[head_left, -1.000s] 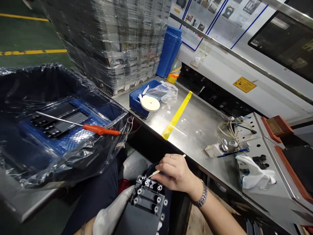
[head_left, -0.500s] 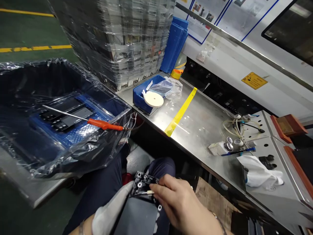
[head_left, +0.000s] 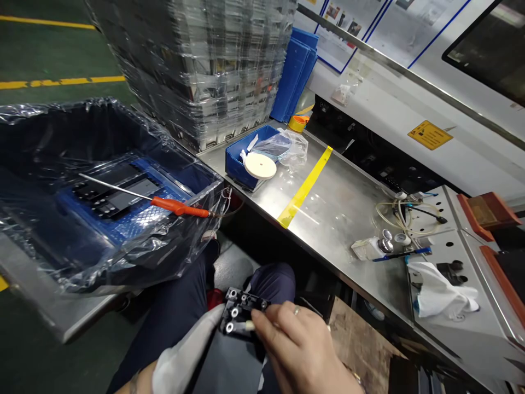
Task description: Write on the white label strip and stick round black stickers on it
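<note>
My left hand (head_left: 186,347), in a white glove, grips a black moulded plastic part (head_left: 229,358) over my lap. The part has a flat dark grey panel, and bosses with light rings stand at its far end. My right hand (head_left: 295,339) is bare and pinches a slim cream-coloured tool (head_left: 249,325). The tool's thin grey tip reaches toward a ringed boss on the part; whether it touches I cannot tell. My fingers hide most of the tool's middle and the part's right side.
To the left, a plastic-lined bin (head_left: 192,200) holds black parts (head_left: 118,194), with a red-handled tool (head_left: 178,207) across it. On the metal bench (head_left: 324,202) are a blue box (head_left: 235,158), a cream disc (head_left: 260,166) and a bottle (head_left: 367,249). Wrapped crates (head_left: 221,71) stand behind.
The tool's tip has shifted left and nearer me, onto the boss area. My right hand has turned slightly with it, while my left hand keeps its hold on the black part.
</note>
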Tool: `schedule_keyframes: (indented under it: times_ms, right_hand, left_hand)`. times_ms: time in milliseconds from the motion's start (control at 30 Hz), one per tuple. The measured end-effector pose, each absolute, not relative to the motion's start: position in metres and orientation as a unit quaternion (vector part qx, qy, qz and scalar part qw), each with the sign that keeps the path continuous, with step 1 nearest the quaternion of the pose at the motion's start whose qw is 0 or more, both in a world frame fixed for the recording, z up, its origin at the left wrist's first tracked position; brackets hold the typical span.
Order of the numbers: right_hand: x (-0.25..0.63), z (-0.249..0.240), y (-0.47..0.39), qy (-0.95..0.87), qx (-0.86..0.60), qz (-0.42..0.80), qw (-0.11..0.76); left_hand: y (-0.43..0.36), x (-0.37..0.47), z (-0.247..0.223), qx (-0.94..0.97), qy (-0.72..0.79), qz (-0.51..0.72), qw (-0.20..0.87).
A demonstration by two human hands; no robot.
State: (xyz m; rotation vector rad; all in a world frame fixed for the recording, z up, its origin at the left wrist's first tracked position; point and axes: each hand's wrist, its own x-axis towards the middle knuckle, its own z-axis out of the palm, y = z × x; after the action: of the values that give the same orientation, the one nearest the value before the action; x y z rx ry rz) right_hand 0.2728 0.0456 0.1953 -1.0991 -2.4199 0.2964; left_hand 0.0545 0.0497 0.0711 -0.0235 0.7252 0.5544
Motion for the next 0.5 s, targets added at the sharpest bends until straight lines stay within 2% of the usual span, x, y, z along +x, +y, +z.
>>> schedule_keyframes:
  times_ms: [133, 233, 333, 500]
  right_hand:
    - [0.277, 0.194, 0.034, -0.852, -0.430, 0.136, 0.266]
    - [0.279, 0.188, 0.029, -0.804, -0.501, 0.198, 0.252]
    - [0.277, 0.180, 0.027, -0.802, -0.500, 0.206, 0.255]
    - [0.273, 0.173, 0.025, -0.786, -0.509, 0.210, 0.283]
  left_hand:
    - [0.052, 0.047, 0.071, -0.011, 0.356, 0.271, 0.894]
    - [0.051, 0.050, 0.077, -0.014, 0.353, 0.250, 0.902]
    - [0.049, 0.056, 0.082, -0.019, 0.350, 0.231, 0.908]
    - [0.039, 0.047, 0.066, 0.007, 0.367, 0.291, 0.884]
